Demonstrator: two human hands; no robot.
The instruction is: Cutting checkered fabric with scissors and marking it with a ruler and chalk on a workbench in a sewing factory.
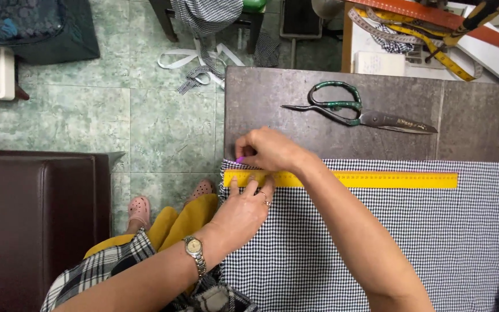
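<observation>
A black-and-white checked fabric [388,237] lies spread over the grey table [480,115]. A long yellow ruler [376,179] rests along the fabric's far edge. My left hand [242,212], with a wristwatch and a ring, presses its fingertips on the ruler's left end. My right hand [272,151] crosses over it and is closed around a small purple marker [239,159] at the fabric's corner, just beyond the ruler. Most of the marker is hidden inside the fingers.
Large scissors with green handles [353,112] lie on the bare table beyond the ruler. Yellow tape measures [434,55] and papers sit at the back right. Left of the table are a green tiled floor [116,121] with fabric scraps [203,69] and a dark brown seat [30,219].
</observation>
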